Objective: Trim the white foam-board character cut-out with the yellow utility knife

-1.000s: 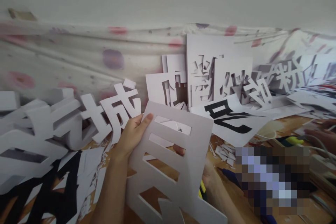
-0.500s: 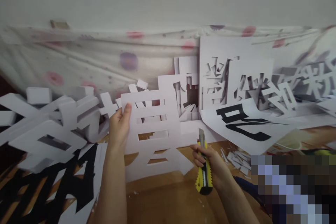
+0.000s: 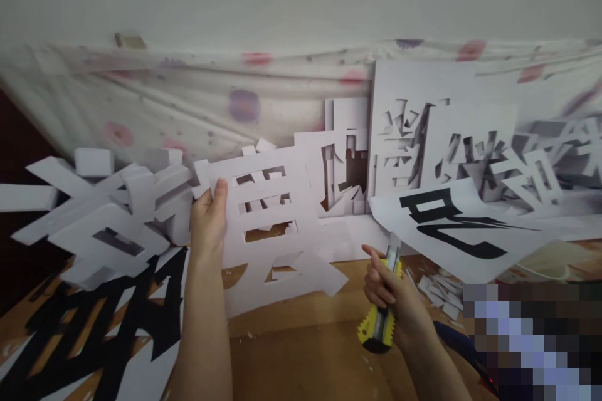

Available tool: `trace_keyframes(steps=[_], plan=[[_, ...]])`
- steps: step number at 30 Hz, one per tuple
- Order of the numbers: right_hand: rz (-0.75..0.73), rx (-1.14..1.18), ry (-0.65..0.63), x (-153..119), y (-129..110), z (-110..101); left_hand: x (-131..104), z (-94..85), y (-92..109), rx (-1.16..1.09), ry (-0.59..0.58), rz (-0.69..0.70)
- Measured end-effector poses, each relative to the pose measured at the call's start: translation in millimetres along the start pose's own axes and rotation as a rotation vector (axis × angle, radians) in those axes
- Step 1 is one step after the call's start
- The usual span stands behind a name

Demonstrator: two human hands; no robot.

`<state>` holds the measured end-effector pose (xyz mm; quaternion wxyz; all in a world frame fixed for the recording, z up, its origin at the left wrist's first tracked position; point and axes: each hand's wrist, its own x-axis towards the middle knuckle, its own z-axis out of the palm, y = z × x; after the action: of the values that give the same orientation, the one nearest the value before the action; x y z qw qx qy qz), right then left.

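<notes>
Left hand (image 3: 207,219) pinches the left edge of a white foam-board character cutout (image 3: 270,225), thumb on the front face, fingers hidden behind, holding it upright w/ its lower strokes down at the wooden tabletop (image 3: 301,351); the piece stands just in front of the other white cutout letters (image 3: 108,213) at left and the leftover stencil boards (image 3: 423,138) leaning on the dotted cloth (image 3: 188,100) at the back. Right hand (image 3: 390,301) is curled tight round a yellow utility knife (image 3: 380,313), blade end up, blade looks slid out but too blurred to be sure; knife sits just right of the cutout's lower right stroke, not touching it. A printed sheet w/ a black character (image 3: 451,225) droops over the table edge of the pile at right, paper offcuts (image 3: 439,291) scattered below it, black paper shapes (image 3: 94,332) lying flat at lower left. Judging by this, the step in hand is checking/trimming: piece is already cut free of its board and held up for a look, knife ready. Inner windows look open, though a few slivers may hang in the upper gaps, can't tell for certain. Next move would call for either laying the piece flat on bare wood before any more cutting (cutting in the air toward the left thumb is the risk), or standing it beside the finished letters at left; either way a firm left-hand grip near the edge, foam strokes are thin and prob. snap if twisted
</notes>
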<state>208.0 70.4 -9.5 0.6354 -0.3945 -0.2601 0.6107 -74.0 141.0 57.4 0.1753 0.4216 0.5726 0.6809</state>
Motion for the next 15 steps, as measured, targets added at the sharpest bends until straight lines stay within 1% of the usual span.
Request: trace_keyframes(steps=[2,5,8,11,15], plan=[[-0.023,-0.011,0.019,-2,5,3,0,0.9,0,-0.012,-0.02,-0.005],[-0.062,-0.191,0.064,-8,15,6,-1,4.2,-2,-0.025,-0.029,-0.003],[-0.082,-0.364,0.039,-14,23,8,-1,9.3,-6,-0.011,-0.02,0.001],[-0.079,-0.373,0.015,-18,26,9,-1,14.5,-12,-0.041,-0.013,-0.014],[-0.146,-0.355,0.097,-20,26,8,-1,19.1,-20,-0.105,-0.146,-0.082]])
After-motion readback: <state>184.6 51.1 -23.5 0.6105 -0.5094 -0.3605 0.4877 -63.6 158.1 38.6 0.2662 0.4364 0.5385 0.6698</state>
